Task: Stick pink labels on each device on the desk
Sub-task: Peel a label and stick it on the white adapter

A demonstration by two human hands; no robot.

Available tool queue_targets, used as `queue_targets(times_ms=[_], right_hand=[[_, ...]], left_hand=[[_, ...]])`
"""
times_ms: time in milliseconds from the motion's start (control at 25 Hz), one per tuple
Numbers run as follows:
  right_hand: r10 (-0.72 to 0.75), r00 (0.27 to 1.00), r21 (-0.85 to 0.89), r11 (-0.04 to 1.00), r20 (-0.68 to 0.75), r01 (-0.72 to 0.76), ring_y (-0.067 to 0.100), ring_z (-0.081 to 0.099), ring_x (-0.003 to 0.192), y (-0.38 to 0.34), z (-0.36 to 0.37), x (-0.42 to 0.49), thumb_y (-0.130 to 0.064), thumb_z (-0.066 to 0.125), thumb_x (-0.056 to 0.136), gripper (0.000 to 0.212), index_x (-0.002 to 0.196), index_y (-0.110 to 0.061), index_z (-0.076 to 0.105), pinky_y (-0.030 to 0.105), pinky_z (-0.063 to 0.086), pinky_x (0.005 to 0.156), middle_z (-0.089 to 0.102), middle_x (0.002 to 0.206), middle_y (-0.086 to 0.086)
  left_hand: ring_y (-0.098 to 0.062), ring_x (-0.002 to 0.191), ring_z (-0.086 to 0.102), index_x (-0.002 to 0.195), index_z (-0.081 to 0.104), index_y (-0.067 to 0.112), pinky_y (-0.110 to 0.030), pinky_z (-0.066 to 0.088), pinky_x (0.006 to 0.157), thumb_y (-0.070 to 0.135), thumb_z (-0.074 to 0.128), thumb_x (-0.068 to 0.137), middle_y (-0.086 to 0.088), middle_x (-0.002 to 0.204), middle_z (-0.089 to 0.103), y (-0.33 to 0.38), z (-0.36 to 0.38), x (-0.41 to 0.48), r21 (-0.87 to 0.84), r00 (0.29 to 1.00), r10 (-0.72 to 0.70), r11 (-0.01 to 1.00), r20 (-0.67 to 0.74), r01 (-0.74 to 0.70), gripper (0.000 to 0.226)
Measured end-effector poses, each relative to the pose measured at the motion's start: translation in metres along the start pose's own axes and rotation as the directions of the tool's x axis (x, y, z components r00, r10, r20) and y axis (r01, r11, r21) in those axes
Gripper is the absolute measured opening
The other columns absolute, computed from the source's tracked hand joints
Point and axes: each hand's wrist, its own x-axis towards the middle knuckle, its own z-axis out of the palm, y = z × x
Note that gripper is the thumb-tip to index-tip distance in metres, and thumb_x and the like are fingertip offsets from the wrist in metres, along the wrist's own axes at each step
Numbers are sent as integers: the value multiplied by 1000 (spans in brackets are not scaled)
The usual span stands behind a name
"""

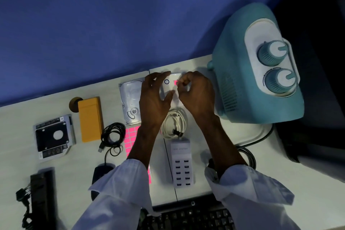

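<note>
A small white device (170, 82) with a blue ring on top stands near the desk's back edge. My left hand (155, 99) curls round its left side, thumb on its front. My right hand (196, 93) pinches a pink label (175, 82) that lies on the device's top, right of the ring. A sheet of pink labels (130, 136) lies partly under my left forearm. Other devices lie around: a hard drive (130, 102), a white USB charger (181, 164), an orange case (89, 119), a drive caddy (54, 136) and a black mouse (100, 172).
A big teal appliance (257, 69) with two knobs stands at the right. A coiled white cable (174, 125) and a coiled black cable (113, 134) lie mid-desk. A black power strip (42, 196) sits at the left front, a keyboard (188, 216) at the front edge.
</note>
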Motion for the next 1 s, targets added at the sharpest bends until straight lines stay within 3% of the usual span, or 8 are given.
queue_targets(times_ms=[120, 280, 360, 520, 680, 880, 1000], right_hand=[[-32, 999, -66, 997, -6, 31, 23, 69, 88, -1, -1, 1, -30, 71, 85, 10, 85, -20, 72, 31, 54, 77, 73, 97, 2], [-46, 999, -171, 984, -30, 40, 22, 69, 90, -4, 5, 2, -35, 70, 87, 14, 88, -21, 71, 26, 45, 73, 72, 98, 2], [-27, 998, -182, 983, -51, 17, 21, 69, 88, -5, 7, 2, -38, 72, 85, 18, 88, -21, 69, 26, 46, 71, 72, 95, 1], [200, 977, 4, 980, -72, -200, 15, 61, 69, 0, 10, 10, -50, 83, 71, 44, 82, -17, 57, 29, 49, 63, 62, 75, -4], [371, 927, 368, 856, 50, -362, 11, 55, 61, 13, 25, 11, -44, 88, 64, 43, 67, -24, 51, 32, 51, 67, 57, 66, -8], [317, 943, 276, 902, 100, -332, 3, 47, 56, 14, 23, 1, -32, 89, 69, 46, 66, -26, 44, 17, 39, 58, 51, 63, -11], [291, 955, 306, 905, 59, -295, 0, 51, 58, 10, 16, -19, -25, 87, 73, 36, 77, -18, 52, 13, 39, 61, 53, 64, -14]], left_hand=[[-30, 118, 58, 134, 61, 18, -51, 53, 94, 13, 75, 83, -6, 128, 60, -3, 2, -1, -41, 1000, 24, 999, -10, -25, 53], [-30, 119, 57, 134, 60, 9, -48, 50, 101, 8, 76, 85, -17, 129, 61, -7, 6, 0, -78, 999, 39, 996, -17, -40, 52], [-29, 121, 57, 134, 58, 14, -46, 49, 105, 9, 75, 86, -18, 131, 60, -7, 7, 2, -82, 999, 42, 996, -7, -43, 51], [-33, 118, 60, 135, 58, 19, -54, 53, 96, 21, 72, 90, -12, 132, 59, -9, 6, 2, -36, 999, 48, 998, -6, -48, 48], [-33, 118, 61, 136, 54, 23, -55, 53, 95, 26, 70, 90, -11, 132, 58, -10, 7, 0, -32, 999, 37, 999, -3, -38, 48], [-27, 117, 62, 136, 59, 20, -42, 56, 94, 31, 71, 93, -7, 130, 61, -3, 3, 1, 11, 1000, 27, 1000, -12, -27, 46], [-26, 122, 59, 138, 57, 14, -43, 52, 100, 21, 72, 91, -8, 135, 61, -8, -4, -8, -15, 997, 59, 998, -46, -60, 50]])
